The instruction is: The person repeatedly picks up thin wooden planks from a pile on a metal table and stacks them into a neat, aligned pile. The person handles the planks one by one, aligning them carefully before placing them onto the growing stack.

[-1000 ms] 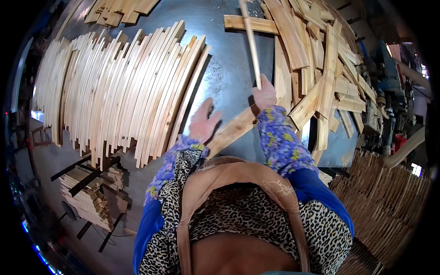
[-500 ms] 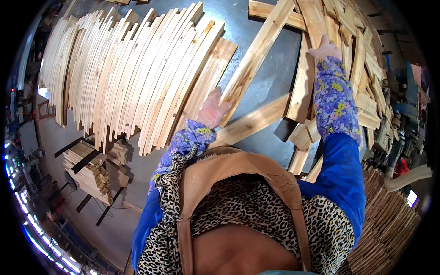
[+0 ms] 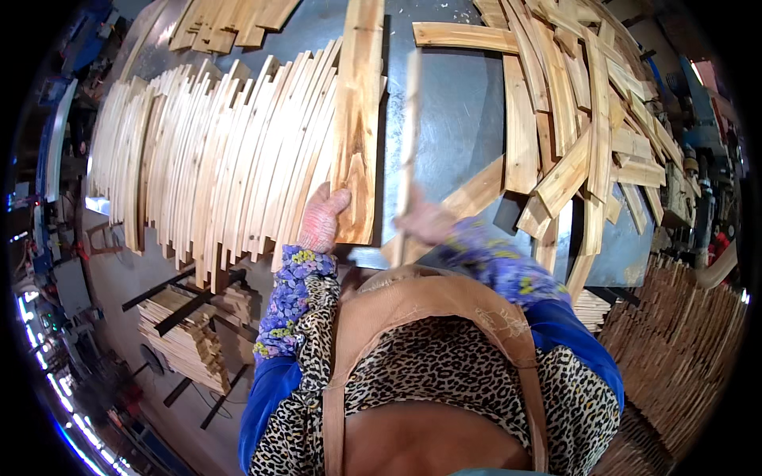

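The hands were apart. The left hand [image 3: 321, 214] was clamped on the near end of a board [image 3: 359, 119] that pointed to 12 o'clock with its broad face showing; its thumb lay over the face by the edge, a hold that probably kept the length from swinging. The right hand [image 3: 429, 220], toward 3 o'clock from the left, was at the near part of a slat [image 3: 410, 119], seen narrow side up beside the board; both were blurred, so I could not tell whether the fingers were closed. Toward 10 o'clock, a row [image 3: 214, 151] of pieces stood side by side, narrow sides up, likely so that each propped its neighbour and took little room. The board's far part came close against the row's last pieces. At 2 o'clock a pile [image 3: 571, 103] lay crisscrossed, seemingly unsorted, perhaps within the right arm's reach for that reason. Between row and pile lay the dark table [image 3: 456, 103], with a slanting plank [image 3: 476, 190] running from near the right hand toward 2 o'clock.
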`<state>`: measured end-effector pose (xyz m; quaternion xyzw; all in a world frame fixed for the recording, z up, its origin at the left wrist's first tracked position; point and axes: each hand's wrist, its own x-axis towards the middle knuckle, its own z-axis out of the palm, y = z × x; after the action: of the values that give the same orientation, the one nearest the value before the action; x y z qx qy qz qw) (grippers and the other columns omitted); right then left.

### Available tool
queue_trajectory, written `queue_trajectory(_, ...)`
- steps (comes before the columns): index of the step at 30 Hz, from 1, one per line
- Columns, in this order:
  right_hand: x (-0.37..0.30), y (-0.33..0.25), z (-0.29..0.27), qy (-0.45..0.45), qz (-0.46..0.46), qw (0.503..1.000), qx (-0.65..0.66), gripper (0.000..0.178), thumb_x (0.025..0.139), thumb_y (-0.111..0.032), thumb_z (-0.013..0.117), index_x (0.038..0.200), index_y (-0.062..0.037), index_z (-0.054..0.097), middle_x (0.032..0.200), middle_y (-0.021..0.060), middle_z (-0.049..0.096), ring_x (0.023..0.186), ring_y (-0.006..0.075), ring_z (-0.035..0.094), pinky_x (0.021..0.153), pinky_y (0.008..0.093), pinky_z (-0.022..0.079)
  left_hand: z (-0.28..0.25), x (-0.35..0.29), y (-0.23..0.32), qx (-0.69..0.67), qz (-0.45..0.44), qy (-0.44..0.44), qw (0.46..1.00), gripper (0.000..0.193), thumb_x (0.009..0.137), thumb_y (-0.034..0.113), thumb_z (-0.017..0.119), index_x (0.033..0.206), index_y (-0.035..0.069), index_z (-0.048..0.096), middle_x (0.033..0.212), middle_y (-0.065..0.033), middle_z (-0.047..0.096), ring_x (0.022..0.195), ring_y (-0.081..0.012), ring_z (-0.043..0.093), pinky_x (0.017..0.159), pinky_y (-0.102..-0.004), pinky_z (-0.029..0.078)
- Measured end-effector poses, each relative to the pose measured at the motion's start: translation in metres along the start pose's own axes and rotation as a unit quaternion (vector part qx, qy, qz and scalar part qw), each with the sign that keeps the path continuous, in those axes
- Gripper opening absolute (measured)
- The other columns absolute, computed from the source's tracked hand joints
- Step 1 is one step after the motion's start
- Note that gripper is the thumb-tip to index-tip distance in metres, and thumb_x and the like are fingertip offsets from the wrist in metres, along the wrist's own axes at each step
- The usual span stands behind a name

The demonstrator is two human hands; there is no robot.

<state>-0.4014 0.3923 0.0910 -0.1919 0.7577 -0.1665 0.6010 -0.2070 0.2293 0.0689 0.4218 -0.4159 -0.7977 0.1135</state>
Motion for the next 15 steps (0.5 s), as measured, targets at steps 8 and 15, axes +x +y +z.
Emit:
queue_trajectory(8, 0.065, 0.006, 0.083, 0.038, -0.317, 0.948, -0.011, 0.074, 0.108, -0.059, 0.053, 0.167, -0.0155, 0.042, 0.151, 0.0229, 0.063, 0.142, 0.0396, 0.058, 0.125, 0.0444, 0.042, -0.020, -0.008, 0.044, 0.141, 0.048, -0.108, 0.983, 0.057, 0.097, 0.024, 0.071, 0.142, -0.009, 0.057, 0.121, -0.0153, 0.074, 0.105, -0.0244, 0.073, 0.093, -0.0377, 0.061)
queue_trajectory(15, -0.207, 0.117, -0.167, 0.585, -0.228, 0.618, -0.474, 0.090, 0.083, -0.056, 0.082, 0.158, -0.0151, 0.053, 0.145, 0.0215, 0.064, 0.142, 0.0451, 0.053, 0.124, 0.0583, 0.034, 0.065, -0.047, 0.091, 0.634, 0.198, -0.294, 0.687, 0.048, 0.093, 0.028, 0.074, 0.129, -0.003, 0.070, 0.116, -0.0184, 0.076, 0.104, -0.0325, 0.074, 0.095, -0.0410, 0.058)
